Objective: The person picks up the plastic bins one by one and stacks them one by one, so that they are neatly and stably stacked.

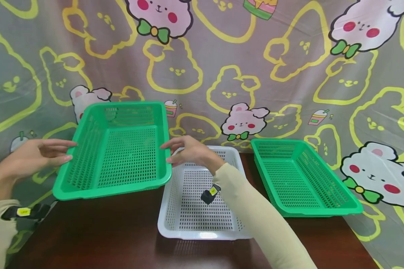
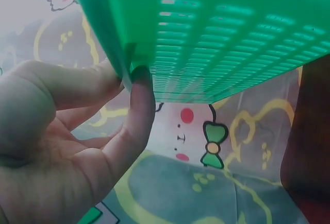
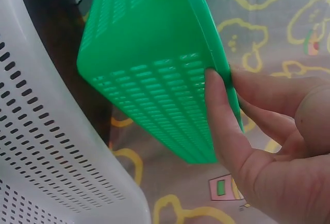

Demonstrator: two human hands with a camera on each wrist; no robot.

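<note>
Both hands hold up a green plastic basket (image 1: 129, 157) with slotted walls, tilted above the left part of the table. My left hand (image 1: 37, 158) pinches its left rim between thumb and fingers; the left wrist view shows the thumb pressed under the rim of the basket (image 2: 206, 38). On the opposite side my right hand (image 1: 190, 151) pinches the right rim, and in the right wrist view the fingers (image 3: 278, 95) lie over the rim's outer edge. Just below and to the right of the right hand, a white slotted basket (image 1: 205, 234) stands on the table.
Another green basket (image 1: 297, 183) sits at the right on the dark brown table (image 1: 121, 231), and a second rim edge shows beneath it. Behind the table hangs a grey curtain (image 1: 202, 67) printed with yellow outlines and white cartoon animals.
</note>
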